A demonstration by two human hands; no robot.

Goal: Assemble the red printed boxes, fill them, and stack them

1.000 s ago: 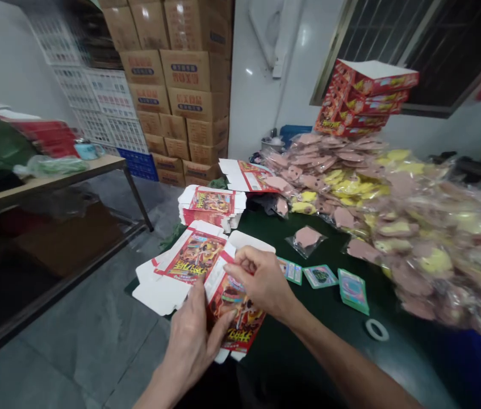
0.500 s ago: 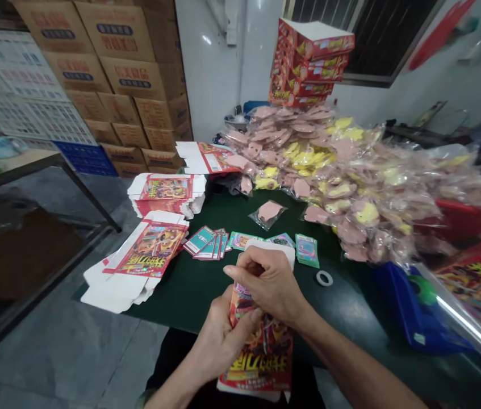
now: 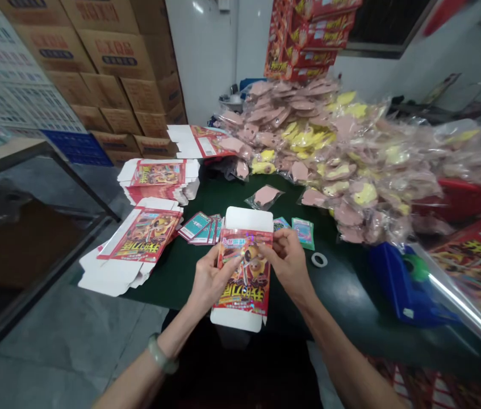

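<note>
- The printed box blank (image 3: 244, 267) is held up over the bench (image 3: 342, 301), upright in the view and flat in shape. It is thin white card with a glossy red and yellow face showing a cartoon figure and big red characters (too blurred to read with any certainty). Plain white flaps stick out above and below the print.
- The left hand (image 3: 212, 278), with a pale green bangle (image 3: 161, 360) on its wrist, has a closed grip on the blank's left edge, its thumb lying across the printed face.
- The right hand (image 3: 289, 264) pinches the blank's right edge in a similar closed grip.
- Just left of the hands lies a fan of small teal cards (image 3: 200, 228); a single card (image 3: 302, 233) and a white tape roll (image 3: 319, 259) sit to the right.
- Further left, another opened blank (image 3: 138, 238) lies beside a stack of flat blanks (image 3: 159, 179).
- A clear plastic bag (image 3: 264, 196) holding a pink shape lies alone, near a big heap of clear bags (image 3: 329, 153) filled with pink and yellow shapes.
- Behind that heap rises a stack of red boxes (image 3: 304, 40).
- Brown cardboard cartons (image 3: 112, 57) with blue oval labels are piled by the wall.
</note>
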